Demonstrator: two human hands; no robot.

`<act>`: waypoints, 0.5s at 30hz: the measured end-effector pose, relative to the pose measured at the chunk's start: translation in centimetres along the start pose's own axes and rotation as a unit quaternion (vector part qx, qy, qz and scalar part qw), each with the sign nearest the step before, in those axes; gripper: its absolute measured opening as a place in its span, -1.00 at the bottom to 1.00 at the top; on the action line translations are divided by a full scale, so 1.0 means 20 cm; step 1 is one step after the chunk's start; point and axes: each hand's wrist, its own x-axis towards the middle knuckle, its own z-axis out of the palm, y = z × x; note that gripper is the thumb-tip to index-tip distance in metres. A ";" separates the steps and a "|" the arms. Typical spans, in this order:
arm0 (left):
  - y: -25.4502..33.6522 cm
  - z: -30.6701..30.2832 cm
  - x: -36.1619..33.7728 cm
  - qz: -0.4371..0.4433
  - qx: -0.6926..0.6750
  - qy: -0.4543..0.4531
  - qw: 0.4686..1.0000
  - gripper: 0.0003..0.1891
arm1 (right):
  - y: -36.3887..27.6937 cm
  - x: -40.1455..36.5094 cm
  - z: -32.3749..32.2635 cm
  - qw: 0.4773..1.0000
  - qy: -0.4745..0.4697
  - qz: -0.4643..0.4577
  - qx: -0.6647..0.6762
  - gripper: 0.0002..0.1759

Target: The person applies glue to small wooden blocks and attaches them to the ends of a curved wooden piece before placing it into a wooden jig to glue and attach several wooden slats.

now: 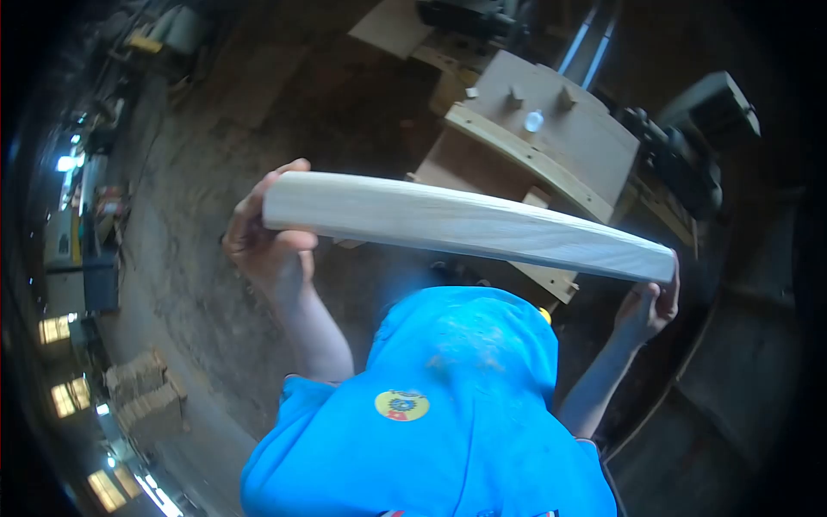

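Note:
A long pale wooden board is held up across the view, in front of my chest, sloping down a little toward the right. My left hand grips its left end, with the thumb on the near edge and fingers around the far side. At the other end, my right hand is closed on the board's corner, the thumb at the near edge and the fingers partly hidden behind it. Wood grain shows on the board's broad face.
Beyond the board stands a machine table with a wooden fence strip and small blocks on it. Dark motor-like machine parts are at its right. A stack of wood pieces sits on the floor at the left.

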 end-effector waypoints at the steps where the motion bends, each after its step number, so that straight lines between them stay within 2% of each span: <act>1: 0.03 0.03 0.00 0.025 -0.015 -0.003 1.000 -0.23 | 0.00 0.00 0.00 1.000 0.008 -0.007 -0.001 -0.20; 4: 0.12 0.09 -0.03 0.054 -0.050 0.046 0.996 -0.24 | 0.05 -0.03 -0.07 0.999 0.016 0.025 0.026 -0.32; 5: 0.13 0.09 -0.04 0.053 -0.047 0.047 0.996 -0.24 | 0.06 -0.05 -0.09 0.999 0.015 0.028 0.027 -0.32; 7: 0.15 0.08 -0.05 0.119 -0.010 0.014 0.993 -0.25 | 0.05 -0.05 -0.03 0.999 0.031 0.017 0.037 -0.46; 8: 0.16 0.09 -0.06 0.122 -0.009 0.014 0.992 -0.24 | 0.05 -0.05 0.00 0.999 0.029 0.017 0.038 -0.46; 10: 0.17 0.09 -0.06 0.120 -0.010 0.008 0.993 -0.25 | 0.05 -0.05 0.04 0.996 0.085 0.001 0.032 -0.46; 15: 0.18 0.14 -0.07 0.099 -0.005 0.011 0.995 -0.33 | 0.07 -0.07 0.05 0.994 0.095 0.005 0.054 -0.46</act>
